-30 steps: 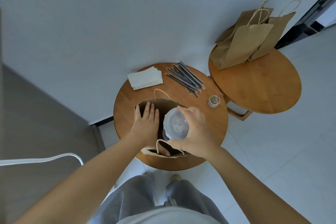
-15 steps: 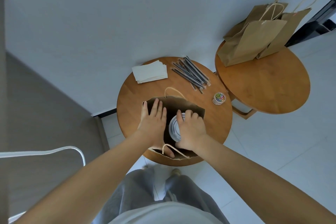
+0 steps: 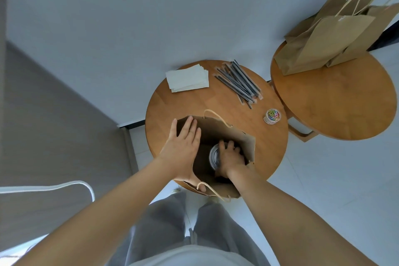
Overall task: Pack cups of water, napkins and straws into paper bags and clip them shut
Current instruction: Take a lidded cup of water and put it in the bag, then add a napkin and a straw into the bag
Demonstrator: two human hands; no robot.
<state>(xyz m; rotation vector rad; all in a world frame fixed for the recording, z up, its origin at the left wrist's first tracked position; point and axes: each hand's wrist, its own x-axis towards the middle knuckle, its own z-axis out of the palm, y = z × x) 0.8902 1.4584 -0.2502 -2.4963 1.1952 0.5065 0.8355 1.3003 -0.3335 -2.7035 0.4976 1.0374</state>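
An open brown paper bag (image 3: 248, 147) stands on the near round wooden table (image 3: 216, 101). My right hand (image 3: 230, 157) reaches deep inside it and grips a lidded clear cup of water (image 3: 214, 156) from above. My left hand (image 3: 183, 147) holds the bag's left rim wide, fingers straight along the inside wall and thumb at the near rim. A stack of white napkins (image 3: 187, 77) lies at the table's far left. A pile of wrapped dark straws (image 3: 239, 83) lies at the far right. A small jar of coloured clips (image 3: 272, 116) stands on the right.
A second round table (image 3: 336, 101) stands to the right, with several brown paper bags (image 3: 336, 34) leaning against the wall. A white chair rail (image 3: 54, 187) curves at the lower left. My grey-trousered legs are below the table edge.
My right hand has lowered the cup from above the bag's mouth down into the bag. My left hand has stayed on the left rim.
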